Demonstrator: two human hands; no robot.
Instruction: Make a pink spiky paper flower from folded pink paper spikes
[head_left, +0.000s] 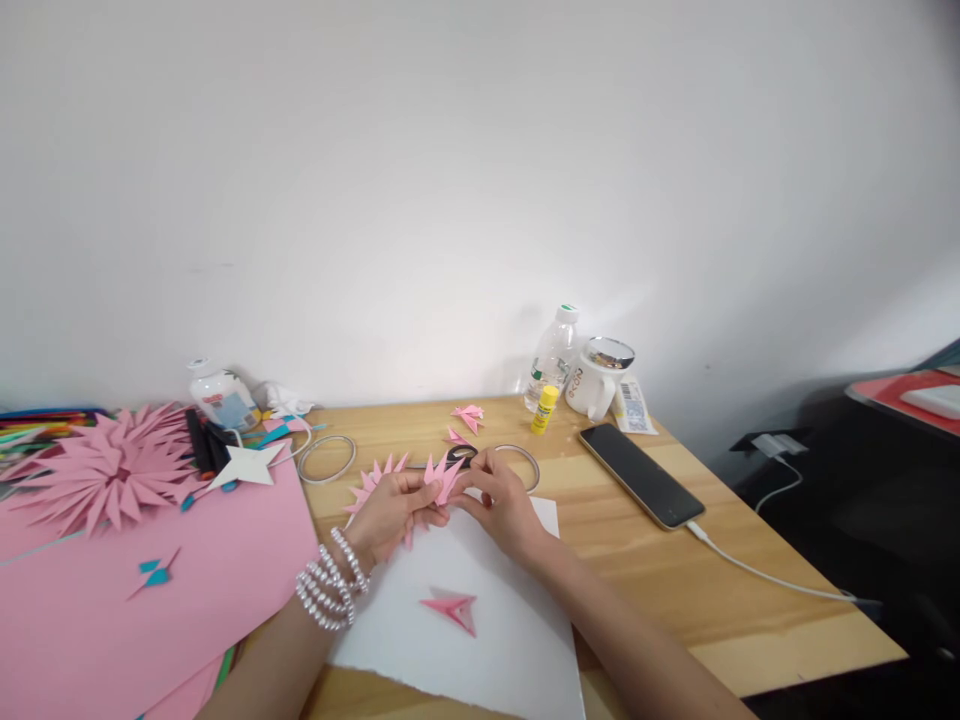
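Pink paper spikes [409, 480], folded and joined into a fanned row, are held just above the near edge of the white sheet [480, 640] that lies on the bench [675, 580]. The left hand [390, 510], with pearl bracelets [330, 585] at its wrist, cups the row from below, thumb and fingers pinching the folded pieces together. The right hand [502, 500] pinches the end spike between thumb and fingertips, right beside the left thumb. On the white sheet, nearer the person, lies one loose folded pink piece [452, 608]; beyond the sheet are two more pink pieces [466, 420] and a wire ring [517, 462], and to the sheet's far right stands a yellow glue stick [546, 409]. To do this joining well, it seems wise to keep the left pinch firm so the seated spikes do not splay, slide the new piece fully into its neighbour's fold, and line up the points before pressing the crease. Working low over the white sheet should keep any dropped piece within reach.
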